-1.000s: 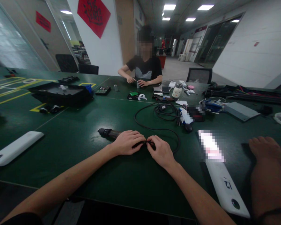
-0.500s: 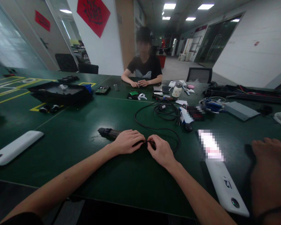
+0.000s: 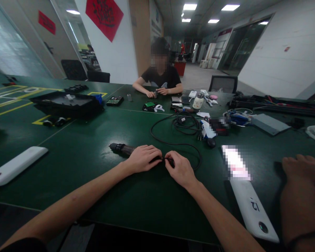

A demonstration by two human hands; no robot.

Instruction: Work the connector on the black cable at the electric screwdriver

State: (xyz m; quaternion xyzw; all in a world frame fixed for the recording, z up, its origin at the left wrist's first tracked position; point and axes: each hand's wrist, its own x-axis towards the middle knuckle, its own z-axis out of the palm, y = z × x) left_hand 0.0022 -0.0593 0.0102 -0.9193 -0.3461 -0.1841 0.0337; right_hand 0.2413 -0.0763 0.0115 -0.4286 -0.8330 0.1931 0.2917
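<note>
A dark electric screwdriver [image 3: 124,150] lies on the green table, its tip pointing left. My left hand [image 3: 144,157] is closed over its rear part, with the palm down and the fingers hiding the tool's tail. Close by on the right, my right hand [image 3: 180,167] pinches the end of a black power cable [image 3: 200,154]. The cable's end meets the tail of the screwdriver between my fingertips; whether it sits fully in the socket cannot be made out. From there the cable loops away to a coil farther back on the table.
White long panels lie left [image 3: 18,166] and right [image 3: 254,210]; a lit phone [image 3: 236,162] rests on the right one. Another person's arm [image 3: 301,189] is at far right. Across sits a person [image 3: 161,77]. A black tray [image 3: 68,110] stands back left, a bottle [image 3: 198,101] at the back.
My hands and the screwdriver stay almost in place. The person across the table has shifted their hands and head slightly.
</note>
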